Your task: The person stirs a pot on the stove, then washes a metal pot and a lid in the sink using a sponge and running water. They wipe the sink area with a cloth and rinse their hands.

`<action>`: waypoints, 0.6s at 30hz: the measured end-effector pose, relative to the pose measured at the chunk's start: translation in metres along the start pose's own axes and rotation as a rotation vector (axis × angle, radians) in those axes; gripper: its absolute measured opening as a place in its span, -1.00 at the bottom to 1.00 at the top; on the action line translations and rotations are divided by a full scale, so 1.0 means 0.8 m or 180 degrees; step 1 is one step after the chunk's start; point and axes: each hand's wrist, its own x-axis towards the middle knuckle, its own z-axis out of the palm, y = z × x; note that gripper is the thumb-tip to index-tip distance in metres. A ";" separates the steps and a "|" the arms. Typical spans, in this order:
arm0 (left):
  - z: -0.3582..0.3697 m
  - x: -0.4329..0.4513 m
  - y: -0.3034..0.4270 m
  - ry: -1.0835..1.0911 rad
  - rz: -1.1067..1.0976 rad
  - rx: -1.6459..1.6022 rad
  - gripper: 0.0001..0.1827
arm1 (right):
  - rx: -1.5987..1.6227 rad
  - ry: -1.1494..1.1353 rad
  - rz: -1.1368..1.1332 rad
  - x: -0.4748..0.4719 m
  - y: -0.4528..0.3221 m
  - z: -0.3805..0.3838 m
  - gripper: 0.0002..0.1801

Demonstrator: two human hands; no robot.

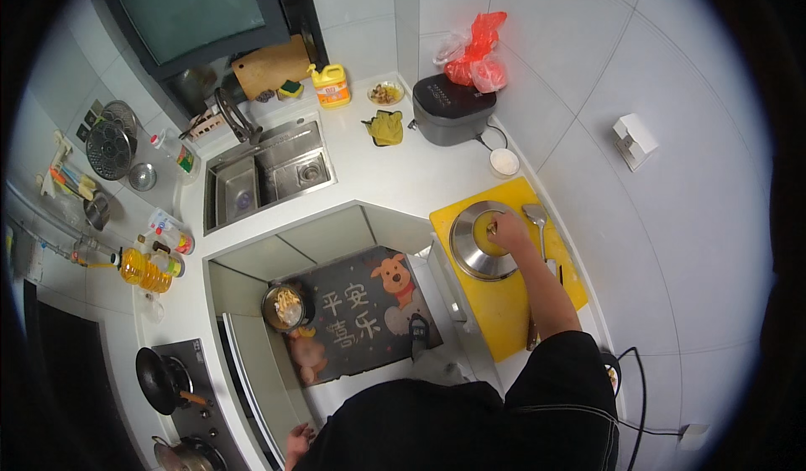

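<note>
My right hand (507, 232) has its fingers closed on something in the middle of a round stainless steel bowl (463, 244), whose inside holds something yellowish; the fingers partly hide it, and I cannot tell just what they grip. The bowl rests on a yellow cutting board (497, 320). A metal spatula (536, 218) lies right of the bowl, and a knife (533, 335) is partly covered by my forearm. Low at my left side hangs my left hand (300, 438), near the cabinet front, fingers slightly curled, with nothing seen in it.
A rice cooker (450, 115), a small white bowl (504, 162) and a yellow-green cloth (386, 128) stand behind the board. Left are the sink (296, 162), oil bottles (141, 269) and a wok (157, 380) on the stove. A pot (286, 307) sits on the floor mat.
</note>
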 end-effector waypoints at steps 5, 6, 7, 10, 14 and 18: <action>0.043 0.057 0.095 -0.0409 0.0007 -0.0047 -0.54 | 0.0561 -0.0020 0.0445 0.021 -0.016 -0.081 -0.61; 0.050 0.058 0.118 -0.0374 0.0344 -0.0040 -0.55 | 0.0975 -0.0091 0.0664 0.028 -0.019 -0.111 -0.62; 0.058 0.069 0.153 -0.0271 0.0345 0.0082 -0.55 | 0.1387 -0.0155 0.0890 0.038 -0.026 -0.138 -0.63; 0.094 0.076 0.274 -0.0542 0.1053 -0.0181 -0.54 | 0.3373 -0.0323 0.1046 0.066 -0.063 -0.173 -0.68; 0.145 0.072 0.450 -0.1275 0.2065 -0.0173 -0.53 | 0.5454 -0.0430 0.0404 0.107 -0.173 -0.098 -0.69; 0.183 0.111 0.600 -0.1591 0.2852 -0.0642 -0.51 | 0.2041 -0.0900 -0.0862 0.143 -0.319 -0.014 -0.57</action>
